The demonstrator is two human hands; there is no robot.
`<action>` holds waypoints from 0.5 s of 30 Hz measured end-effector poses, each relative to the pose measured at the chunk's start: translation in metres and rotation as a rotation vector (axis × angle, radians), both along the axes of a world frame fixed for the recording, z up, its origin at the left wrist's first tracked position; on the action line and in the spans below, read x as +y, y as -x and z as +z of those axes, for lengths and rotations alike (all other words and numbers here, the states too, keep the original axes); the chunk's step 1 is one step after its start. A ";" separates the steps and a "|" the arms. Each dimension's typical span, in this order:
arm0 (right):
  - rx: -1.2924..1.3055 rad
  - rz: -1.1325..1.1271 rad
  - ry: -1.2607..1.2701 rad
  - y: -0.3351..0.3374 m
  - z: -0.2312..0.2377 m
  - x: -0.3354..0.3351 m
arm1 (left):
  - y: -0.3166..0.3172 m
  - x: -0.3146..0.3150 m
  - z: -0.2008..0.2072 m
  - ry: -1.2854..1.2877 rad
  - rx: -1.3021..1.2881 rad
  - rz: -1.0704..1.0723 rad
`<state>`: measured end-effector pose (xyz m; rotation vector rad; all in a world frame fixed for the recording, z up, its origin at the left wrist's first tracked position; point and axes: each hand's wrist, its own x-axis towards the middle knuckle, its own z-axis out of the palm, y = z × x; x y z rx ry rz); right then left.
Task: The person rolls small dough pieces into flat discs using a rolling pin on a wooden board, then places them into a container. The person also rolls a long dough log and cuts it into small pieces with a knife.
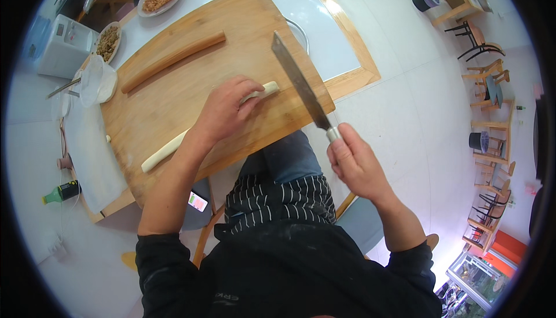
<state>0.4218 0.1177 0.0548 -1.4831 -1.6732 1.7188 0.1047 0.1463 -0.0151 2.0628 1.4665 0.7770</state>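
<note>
A rope of dough lies across the wooden cutting board at centre frame, its long axis running from lower left up to its blunt end at centre right. The left hand rests palm-down on it near that upper end, fingers curled over the roll. The right hand, at right of centre, is closed around the handle of a long knife, whose blade points toward the upper left, hovering just right of the dough's free end. A wooden rolling pin lies parallel, higher on the board.
</note>
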 end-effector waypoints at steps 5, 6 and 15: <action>0.021 0.031 -0.047 0.004 -0.008 -0.017 | -0.004 0.002 -0.002 -0.018 0.036 0.035; 0.000 0.037 -0.061 0.005 -0.010 -0.018 | -0.004 0.002 -0.002 0.018 -0.012 0.089; -0.347 0.152 -0.790 0.041 -0.034 0.060 | 0.011 0.000 -0.012 -0.022 0.113 0.303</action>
